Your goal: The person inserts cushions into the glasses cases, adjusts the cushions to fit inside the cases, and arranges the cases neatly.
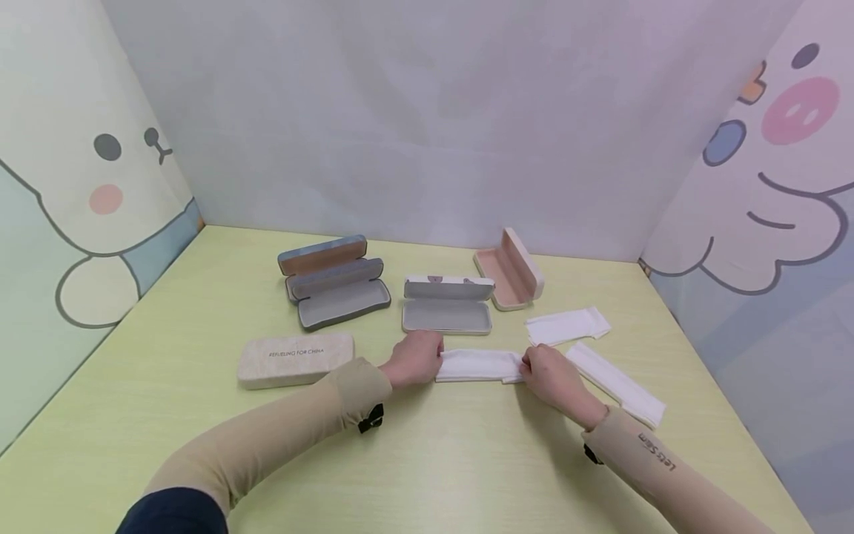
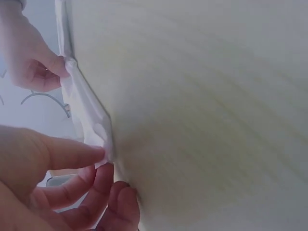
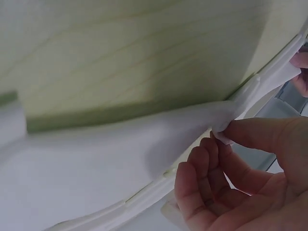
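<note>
A white folded cloth (image 1: 477, 366) lies flat and lengthwise on the table between both hands in the head view. My left hand (image 1: 415, 359) pinches its left end between thumb and fingers. At the other end, my right hand (image 1: 555, 377) pinches the cloth's corner. The left wrist view shows the left thumb (image 2: 79, 153) pressed on the cloth's edge, with the right hand (image 2: 33, 62) farther along it. In the right wrist view the right thumb (image 3: 255, 134) and forefinger hold a bit of the fabric. Two more folded white cloths (image 1: 567, 326) (image 1: 617, 383) lie to the right.
Behind the hands stand open glasses cases: a blue-grey one with several leaves (image 1: 343, 304), a grey-lined one (image 1: 445, 317) and a pink one (image 1: 499, 274). A closed, pale lettered case (image 1: 296, 361) sits beside the left forearm. Printed fabric walls (image 1: 427, 133) border the table (image 1: 434, 475).
</note>
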Action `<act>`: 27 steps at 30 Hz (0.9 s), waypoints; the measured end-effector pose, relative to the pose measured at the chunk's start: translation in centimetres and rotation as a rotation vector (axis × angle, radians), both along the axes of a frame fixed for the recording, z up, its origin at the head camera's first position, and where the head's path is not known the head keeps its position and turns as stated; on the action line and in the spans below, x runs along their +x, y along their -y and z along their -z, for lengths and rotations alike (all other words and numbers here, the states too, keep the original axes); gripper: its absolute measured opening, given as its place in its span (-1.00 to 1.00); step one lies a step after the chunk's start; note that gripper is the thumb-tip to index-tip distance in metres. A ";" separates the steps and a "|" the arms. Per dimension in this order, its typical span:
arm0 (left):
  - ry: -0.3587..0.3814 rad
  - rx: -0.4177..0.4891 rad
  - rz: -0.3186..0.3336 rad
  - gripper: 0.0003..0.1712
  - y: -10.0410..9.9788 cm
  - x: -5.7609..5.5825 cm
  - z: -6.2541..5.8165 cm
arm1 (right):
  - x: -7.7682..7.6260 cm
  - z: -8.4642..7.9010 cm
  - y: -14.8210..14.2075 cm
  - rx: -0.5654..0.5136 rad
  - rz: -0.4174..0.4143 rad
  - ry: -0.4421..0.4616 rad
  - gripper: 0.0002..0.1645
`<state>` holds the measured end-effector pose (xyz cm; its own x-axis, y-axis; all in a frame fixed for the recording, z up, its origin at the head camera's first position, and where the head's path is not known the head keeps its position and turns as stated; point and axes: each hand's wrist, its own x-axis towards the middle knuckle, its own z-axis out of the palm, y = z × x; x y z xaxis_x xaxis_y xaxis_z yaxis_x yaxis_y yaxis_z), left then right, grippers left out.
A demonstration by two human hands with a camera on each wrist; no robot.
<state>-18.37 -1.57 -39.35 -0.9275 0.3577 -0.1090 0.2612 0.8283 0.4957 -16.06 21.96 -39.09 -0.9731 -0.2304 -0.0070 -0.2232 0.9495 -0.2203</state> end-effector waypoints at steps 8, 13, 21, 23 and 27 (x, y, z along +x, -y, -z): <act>0.040 0.052 0.002 -0.94 0.7 -0.4 -0.9 | 0.0 -1.2 0.1 -0.050 -0.019 0.014 -0.89; 0.020 0.081 -0.001 -0.93 1.4 -0.5 -2.2 | -0.1 -2.3 0.3 -0.063 -0.047 0.004 -0.88; -0.040 0.114 0.011 -0.93 2.7 -0.7 -4.0 | -0.6 -4.1 0.7 -0.100 -0.081 -0.052 -0.86; -0.052 0.122 0.009 -0.93 3.0 -0.7 -4.3 | -0.7 -4.4 0.8 -0.109 -0.086 -0.068 -0.86; -0.059 0.138 0.000 -0.93 3.5 -0.9 -4.8 | -1.0 -4.6 1.1 -0.126 -0.094 -0.089 -0.86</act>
